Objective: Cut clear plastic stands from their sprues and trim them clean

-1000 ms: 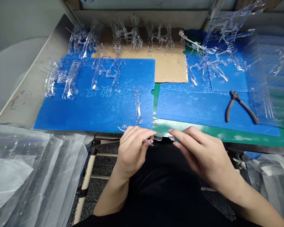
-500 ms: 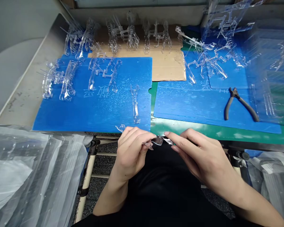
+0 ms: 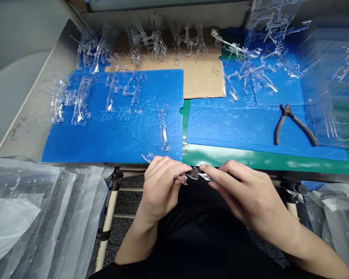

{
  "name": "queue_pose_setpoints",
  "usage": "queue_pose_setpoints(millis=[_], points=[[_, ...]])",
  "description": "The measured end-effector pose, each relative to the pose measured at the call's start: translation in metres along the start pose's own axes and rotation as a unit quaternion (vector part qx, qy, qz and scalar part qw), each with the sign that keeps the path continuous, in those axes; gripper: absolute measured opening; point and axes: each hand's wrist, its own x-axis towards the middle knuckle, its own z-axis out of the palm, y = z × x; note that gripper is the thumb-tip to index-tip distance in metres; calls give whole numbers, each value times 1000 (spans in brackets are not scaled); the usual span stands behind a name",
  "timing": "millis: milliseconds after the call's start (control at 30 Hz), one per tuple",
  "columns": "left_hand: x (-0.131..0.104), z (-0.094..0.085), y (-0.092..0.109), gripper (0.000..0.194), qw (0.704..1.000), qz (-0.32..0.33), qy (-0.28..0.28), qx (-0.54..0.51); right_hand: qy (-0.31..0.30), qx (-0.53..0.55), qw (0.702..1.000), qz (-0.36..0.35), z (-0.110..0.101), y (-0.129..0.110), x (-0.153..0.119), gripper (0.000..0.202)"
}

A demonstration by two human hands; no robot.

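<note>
My left hand (image 3: pixel 163 186) is closed around a clear plastic part (image 3: pixel 194 173) whose ends stick out past the fingers, one of them beyond the knuckles. In my right hand (image 3: pixel 241 190) a small shiny pointed blade (image 3: pixel 205 176) is pinched between thumb and fingers. Its tip lies against or very close to the clear part's right end. Most of the blade's grip is hidden by the fingers. Beyond my left hand, a single clear plastic piece (image 3: pixel 163 130) rests on the blue sheet (image 3: pixel 113 135).
Clear molded parts on sprues (image 3: pixel 83 99) lie at the left, with several more on the cardboard (image 3: pixel 203 79) behind. Another tangled pile (image 3: pixel 258 73) is at the back right. Side cutters (image 3: pixel 291 122) lie spread on the right blue sheet (image 3: pixel 227 124). Plastic bags (image 3: pixel 46 209) hang at the left.
The blade in my right hand has moved slightly left, closer to the clear part. My left hand stays nearly still. The view has shifted a little.
</note>
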Motion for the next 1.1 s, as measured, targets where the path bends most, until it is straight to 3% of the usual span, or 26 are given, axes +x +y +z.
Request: queue_pose_setpoints(millis=[300,500,633,733,867,1100], points=[[0,0,1,18,1000,5,-14,7,13,-17,1000,13,2,5,0,30],[-5,2,8,20,996,-30,-31,-78,48,-19,995,81,13,27,6,32],[-9,9,8,24,970,-115,-22,-214,61,44,995,66,11,25,3,41],[-11,14,6,30,949,-151,-25,-275,23,118,991,55,6,17,-2,38],[-12,15,6,37,938,-159,-38,-307,5,134,991,19,3,10,-6,32],[-13,15,9,34,948,-136,-46,-283,3,106,994,-24,0,6,-5,39]])
